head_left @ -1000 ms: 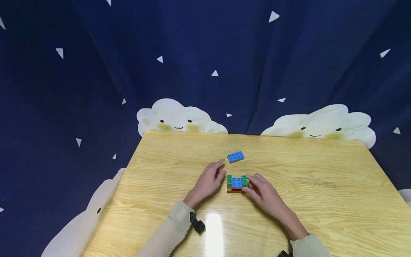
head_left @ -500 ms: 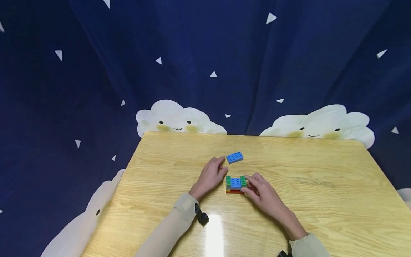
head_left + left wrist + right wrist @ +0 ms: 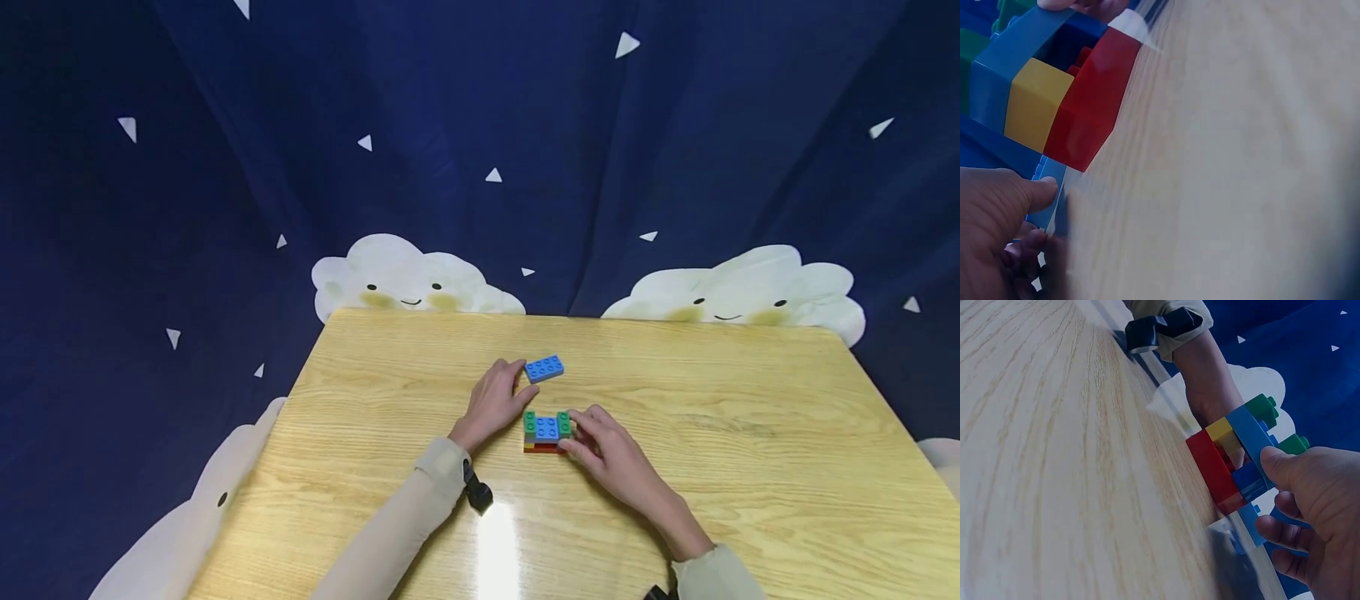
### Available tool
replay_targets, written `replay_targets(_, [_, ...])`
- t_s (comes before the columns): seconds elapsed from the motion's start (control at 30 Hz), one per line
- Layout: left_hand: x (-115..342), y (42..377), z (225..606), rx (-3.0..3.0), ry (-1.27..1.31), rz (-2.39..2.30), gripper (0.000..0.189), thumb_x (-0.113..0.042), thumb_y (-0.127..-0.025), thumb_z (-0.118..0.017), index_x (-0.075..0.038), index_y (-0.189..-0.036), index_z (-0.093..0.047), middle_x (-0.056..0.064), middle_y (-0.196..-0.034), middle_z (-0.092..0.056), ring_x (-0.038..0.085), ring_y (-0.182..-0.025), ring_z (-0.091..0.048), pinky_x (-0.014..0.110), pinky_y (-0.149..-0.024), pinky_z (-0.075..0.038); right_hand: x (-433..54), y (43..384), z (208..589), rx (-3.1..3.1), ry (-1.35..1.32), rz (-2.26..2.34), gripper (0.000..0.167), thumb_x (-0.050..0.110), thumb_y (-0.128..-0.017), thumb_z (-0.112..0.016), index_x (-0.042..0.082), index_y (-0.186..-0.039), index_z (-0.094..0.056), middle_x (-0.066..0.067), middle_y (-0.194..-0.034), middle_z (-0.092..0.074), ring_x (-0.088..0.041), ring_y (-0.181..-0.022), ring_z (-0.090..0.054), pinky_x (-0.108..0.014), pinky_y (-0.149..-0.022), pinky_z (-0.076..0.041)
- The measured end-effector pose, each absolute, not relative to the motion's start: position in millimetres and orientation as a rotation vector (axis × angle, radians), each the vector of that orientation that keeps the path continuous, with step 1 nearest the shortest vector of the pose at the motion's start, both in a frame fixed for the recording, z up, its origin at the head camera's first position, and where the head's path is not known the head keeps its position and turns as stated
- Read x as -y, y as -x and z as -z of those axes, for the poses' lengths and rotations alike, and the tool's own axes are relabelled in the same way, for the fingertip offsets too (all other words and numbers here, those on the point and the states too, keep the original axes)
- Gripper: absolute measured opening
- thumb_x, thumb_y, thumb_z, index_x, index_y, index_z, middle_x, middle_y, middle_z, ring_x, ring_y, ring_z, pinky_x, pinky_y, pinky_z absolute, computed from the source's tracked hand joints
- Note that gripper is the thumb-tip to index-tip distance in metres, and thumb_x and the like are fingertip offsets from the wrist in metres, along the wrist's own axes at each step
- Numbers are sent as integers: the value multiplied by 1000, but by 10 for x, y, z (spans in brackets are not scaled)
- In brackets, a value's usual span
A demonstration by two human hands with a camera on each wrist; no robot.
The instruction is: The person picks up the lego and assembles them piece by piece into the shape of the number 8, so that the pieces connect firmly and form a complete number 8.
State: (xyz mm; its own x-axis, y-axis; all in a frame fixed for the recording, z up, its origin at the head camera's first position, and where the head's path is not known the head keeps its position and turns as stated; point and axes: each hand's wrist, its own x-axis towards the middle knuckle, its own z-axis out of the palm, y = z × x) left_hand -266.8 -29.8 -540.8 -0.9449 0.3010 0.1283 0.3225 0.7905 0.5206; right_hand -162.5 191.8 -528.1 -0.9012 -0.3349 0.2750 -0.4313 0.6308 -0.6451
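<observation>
A stack of toy building bricks (image 3: 547, 428) stands on the table: a red brick (image 3: 1209, 465) at the bottom, a yellow brick (image 3: 1036, 98) and a dark blue one above it, a lighter blue brick across them and a green brick at each top end. My right hand (image 3: 621, 462) pinches its right end, thumb on the near face. Behind the stack lies a loose blue eight-stud brick (image 3: 545, 369). My left hand (image 3: 493, 402) reaches to it, index fingertip right at its left end and thumb apart, in front of it.
The wooden table (image 3: 750, 400) runs back to a dark blue curtain (image 3: 450, 125) with white clouds and triangles. A black strap-on camera (image 3: 478, 496) sits at my left wrist. A bright light reflection lies on the table in front of the stack.
My left hand has moved forward and slightly right, up to the loose blue brick. My right hand keeps its hold on the stack. The whole view has shifted slightly.
</observation>
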Motion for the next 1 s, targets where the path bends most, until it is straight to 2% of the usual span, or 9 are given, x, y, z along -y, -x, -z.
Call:
replay_targets(0.17, [272, 2717, 5403, 2948, 501, 818, 56, -40, -100, -71, -7, -144, -61, 9, -104, -61, 17, -77, -50, 30, -63, -42, -1912, 1626, 5271, 2704, -656, -1130, 46, 25, -98, -75, -1, -136, -66, 7, -91, -49, -5, -76, -45, -23, -64, -41])
replay_targets(0.27, [255, 2732, 5406, 2943, 501, 820, 52, -39, -100, -71, -9, -142, -64, 7, -104, -61, 16, -76, -51, 30, -63, -43, -1912, 1622, 5271, 2697, -657, -1135, 46, 24, -98, -75, -1, -135, -66, 7, -90, -49, -5, -76, -44, -23, -64, -41])
replay_targets(0.57, [282, 2720, 5398, 2902, 498, 929, 41, -34, -100, -73, -10, -133, -70, 1, -91, -53, 14, -72, -46, 26, -59, -35, -1913, 1621, 5279, 2701, -649, -1135, 48, 24, -98, -75, -2, -136, -65, 8, -91, -49, -5, -76, -44, -23, -63, -40])
replay_targets(0.8, [362, 2640, 5389, 2846, 509, 1045, 41, -34, -100, -72, -9, -132, -70, 7, -93, -57, 15, -74, -46, 26, -61, -35, -1904, 1615, 5300, 2673, -665, -1158, 46, 21, -97, -76, -2, -135, -66, 7, -91, -51, -5, -75, -45, -22, -62, -42])
replay_targets(1.0, [447, 2559, 5398, 2804, 480, 1160, 41, -33, -100, -72, -10, -134, -69, 7, -95, -58, 14, -78, -48, 26, -65, -36, -1899, 1625, 5315, 2666, -662, -1144, 45, 22, -98, -75, -1, -135, -66, 7, -92, -52, -6, -76, -46, -22, -63, -42])
